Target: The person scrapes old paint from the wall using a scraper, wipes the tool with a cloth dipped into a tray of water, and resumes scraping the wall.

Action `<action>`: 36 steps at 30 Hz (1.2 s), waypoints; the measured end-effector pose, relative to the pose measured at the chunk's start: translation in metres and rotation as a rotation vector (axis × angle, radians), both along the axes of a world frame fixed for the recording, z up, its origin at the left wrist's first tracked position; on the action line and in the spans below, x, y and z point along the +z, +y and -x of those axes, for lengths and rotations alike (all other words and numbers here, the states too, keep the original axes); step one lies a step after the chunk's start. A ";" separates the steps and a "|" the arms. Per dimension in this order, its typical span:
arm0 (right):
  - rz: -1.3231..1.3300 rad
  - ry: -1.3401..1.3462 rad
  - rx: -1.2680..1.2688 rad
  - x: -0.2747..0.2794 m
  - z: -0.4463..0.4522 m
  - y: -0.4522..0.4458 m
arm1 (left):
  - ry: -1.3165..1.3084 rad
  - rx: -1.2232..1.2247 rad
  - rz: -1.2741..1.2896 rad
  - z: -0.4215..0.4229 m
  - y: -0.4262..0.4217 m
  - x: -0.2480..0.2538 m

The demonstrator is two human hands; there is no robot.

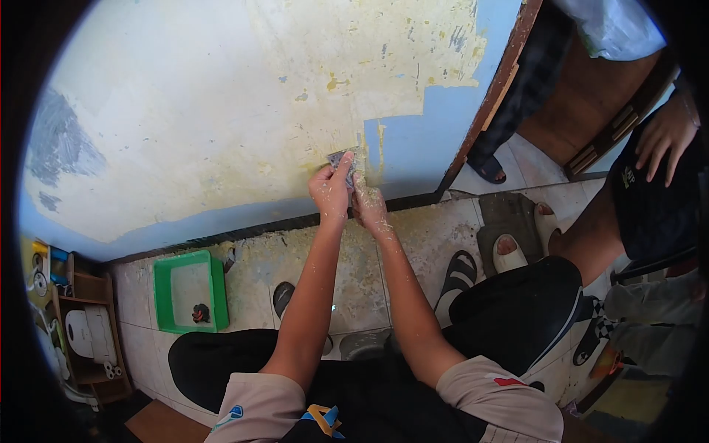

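Both my hands are together low on the wall [221, 111], where blue paint borders a large bare cream patch. My left hand [331, 188] is closed round a flat grey scraper [341, 158], its thumb lying along the tool. Close against it on the right, my right hand [369, 203] is also closed on the scraper's lower part. The top edge of the tool touches the wall beside the blue paint. Pale flakes cling to my fingers and forearms.
A green tray [224, 295] with a small dark red object stands on the tiled floor [354, 295] at left, near a wooden shelf [118, 354]. At right, a seated person's knee and hand [668, 140] show; another person's sandalled foot [487, 170] is by the doorway.
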State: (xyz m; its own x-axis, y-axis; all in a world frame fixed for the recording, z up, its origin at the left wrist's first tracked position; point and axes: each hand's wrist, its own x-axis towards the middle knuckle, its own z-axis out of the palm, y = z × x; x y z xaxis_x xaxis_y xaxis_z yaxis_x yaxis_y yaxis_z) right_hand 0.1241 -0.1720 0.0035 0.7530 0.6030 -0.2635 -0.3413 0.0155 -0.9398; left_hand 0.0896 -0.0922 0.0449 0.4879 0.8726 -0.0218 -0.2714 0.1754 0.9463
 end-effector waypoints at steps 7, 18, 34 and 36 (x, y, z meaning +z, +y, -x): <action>0.015 -0.007 0.019 0.001 0.000 -0.005 | 0.047 0.044 -0.034 0.003 -0.004 -0.006; 0.001 -0.151 0.006 0.044 -0.006 0.007 | -0.011 -0.014 -0.079 0.001 0.007 0.049; 0.016 -0.069 -0.030 0.016 -0.004 0.008 | 0.011 0.003 -0.057 -0.003 0.005 0.025; 0.027 -0.056 -0.050 0.019 -0.002 0.013 | -0.012 -0.002 -0.082 -0.006 0.008 0.025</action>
